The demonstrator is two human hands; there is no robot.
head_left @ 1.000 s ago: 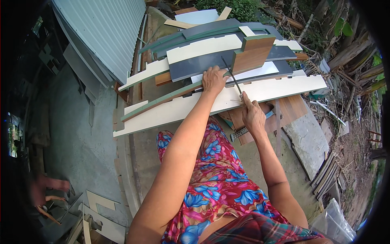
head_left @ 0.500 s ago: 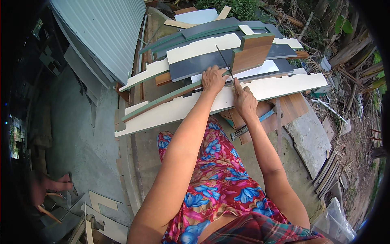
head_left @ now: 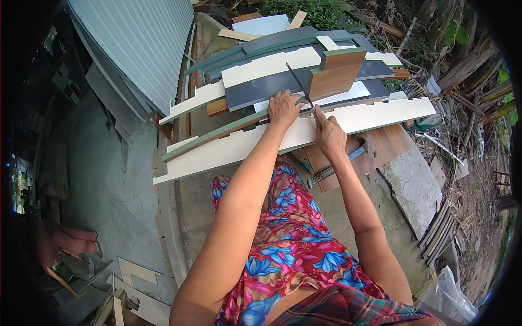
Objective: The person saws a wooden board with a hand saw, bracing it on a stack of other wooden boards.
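My left hand [head_left: 285, 108] is closed over a long narrow strip of board [head_left: 217, 135] with a green edge, pressing near its right end. In my right hand [head_left: 330, 133] is a long, thin dark blade [head_left: 298, 80], its tip pointing away and to the left. The blade crosses the strip's end just beside my left fingers; I cannot tell whether it is a saw or a knife. Under both hands lies a long cream board [head_left: 375, 113] with notches along its far edge. A brown wood-grain piece [head_left: 338, 76] stands upright just beyond the blade.
Grey boards [head_left: 250, 95] and more cream strips [head_left: 272, 65] are stacked beyond my hands. A corrugated metal sheet [head_left: 136, 49] rises at the left. A stone slab [head_left: 410, 182] and dry plant debris [head_left: 467, 141] are at the right. Offcuts [head_left: 144, 299] lie at the lower left.
My right hand has drawn slightly back and to the right with the blade, and the blade's tip sits a little lower. My left hand stays on the strip.
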